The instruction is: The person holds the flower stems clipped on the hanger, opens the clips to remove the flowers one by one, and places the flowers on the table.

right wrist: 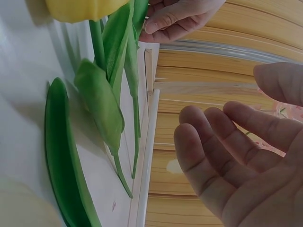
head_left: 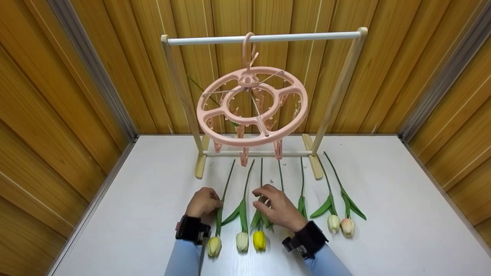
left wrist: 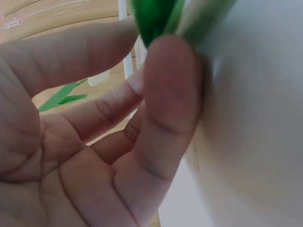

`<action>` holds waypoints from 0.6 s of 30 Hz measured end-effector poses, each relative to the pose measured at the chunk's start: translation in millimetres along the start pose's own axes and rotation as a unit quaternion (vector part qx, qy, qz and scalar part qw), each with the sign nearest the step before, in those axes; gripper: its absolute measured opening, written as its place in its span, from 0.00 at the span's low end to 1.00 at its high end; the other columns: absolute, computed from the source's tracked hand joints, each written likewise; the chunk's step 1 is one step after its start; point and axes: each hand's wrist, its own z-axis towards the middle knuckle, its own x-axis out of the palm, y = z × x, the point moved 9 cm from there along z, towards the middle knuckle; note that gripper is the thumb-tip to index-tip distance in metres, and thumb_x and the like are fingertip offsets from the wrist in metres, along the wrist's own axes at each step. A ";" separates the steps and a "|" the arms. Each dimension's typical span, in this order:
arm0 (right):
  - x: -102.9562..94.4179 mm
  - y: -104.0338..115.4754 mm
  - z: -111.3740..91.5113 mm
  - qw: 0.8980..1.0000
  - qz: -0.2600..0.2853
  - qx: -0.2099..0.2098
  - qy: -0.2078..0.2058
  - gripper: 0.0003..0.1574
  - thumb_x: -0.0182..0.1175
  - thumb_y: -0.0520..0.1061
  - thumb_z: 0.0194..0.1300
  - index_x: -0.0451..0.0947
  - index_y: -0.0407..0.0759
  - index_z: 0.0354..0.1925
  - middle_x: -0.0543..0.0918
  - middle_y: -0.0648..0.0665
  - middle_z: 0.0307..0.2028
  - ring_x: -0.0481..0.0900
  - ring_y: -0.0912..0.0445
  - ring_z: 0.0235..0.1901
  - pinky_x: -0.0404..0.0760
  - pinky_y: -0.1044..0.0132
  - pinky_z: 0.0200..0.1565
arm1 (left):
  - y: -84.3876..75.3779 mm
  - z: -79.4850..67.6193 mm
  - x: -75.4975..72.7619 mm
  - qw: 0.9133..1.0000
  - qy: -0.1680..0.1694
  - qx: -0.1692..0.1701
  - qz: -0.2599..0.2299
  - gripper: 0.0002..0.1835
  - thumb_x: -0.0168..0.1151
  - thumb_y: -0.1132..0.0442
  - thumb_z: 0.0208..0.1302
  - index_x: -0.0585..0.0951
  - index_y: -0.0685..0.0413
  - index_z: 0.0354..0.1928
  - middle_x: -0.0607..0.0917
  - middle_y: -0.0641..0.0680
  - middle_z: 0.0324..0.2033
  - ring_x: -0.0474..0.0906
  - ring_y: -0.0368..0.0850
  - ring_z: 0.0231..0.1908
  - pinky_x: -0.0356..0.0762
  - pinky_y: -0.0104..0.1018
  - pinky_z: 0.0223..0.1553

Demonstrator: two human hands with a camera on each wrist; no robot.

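Note:
My left hand [head_left: 203,202] pinches the stem and leaf of the leftmost tulip, a pale yellow one [head_left: 214,246] lying on the table; in the left wrist view its green leaf [left wrist: 156,19] shows at the fingertips. Above the yellow tulip [head_left: 259,240] hovers my right hand [head_left: 278,207], fingers loosely bent and nothing between them in the right wrist view. Between the hands lies a white tulip [head_left: 242,241]. Two more stems run beneath or beside the right hand and wrist, their blooms hidden. Farther right are a white tulip [head_left: 333,223] and a pinkish tulip [head_left: 348,227].
A pink round clip hanger [head_left: 252,140] hangs by its hook from the white bar [head_left: 307,36] of a wooden-legged rack behind the tulips. Pink clips [head_left: 244,157] dangle from it. A green stem [head_left: 195,83] shows behind the ring. Wood-patterned walls enclose the white table [head_left: 126,214].

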 end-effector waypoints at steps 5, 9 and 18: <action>-0.6 -0.2 -0.3 1.000 -0.005 0.004 0.000 0.16 0.58 0.44 0.78 0.79 0.36 0.57 0.82 0.39 0.48 0.84 0.51 0.40 0.83 0.64 0.40 | 0.9 -0.4 -1.2 1.000 0.002 -0.005 0.001 0.06 0.73 0.68 0.56 0.84 0.62 0.30 0.84 0.55 0.26 0.80 0.48 0.27 0.76 0.38 0.28; -1.2 0.5 -0.4 1.000 -0.007 0.003 -0.001 0.15 0.58 0.43 0.78 0.80 0.36 0.56 0.82 0.40 0.48 0.84 0.52 0.40 0.83 0.64 0.40 | 1.7 -1.8 -3.4 1.000 0.003 -0.015 -0.004 0.06 0.71 0.66 0.58 0.84 0.62 0.31 0.83 0.54 0.25 0.79 0.47 0.25 0.75 0.37 0.26; -15.0 12.2 4.1 0.999 0.007 -0.013 -0.034 0.15 0.60 0.40 0.75 0.80 0.36 0.56 0.83 0.38 0.50 0.84 0.49 0.41 0.84 0.62 0.41 | -22.3 -8.9 -29.0 0.997 -0.063 0.037 -0.040 0.10 0.65 0.63 0.67 0.84 0.63 0.44 0.86 0.57 0.35 0.81 0.49 0.33 0.77 0.40 0.33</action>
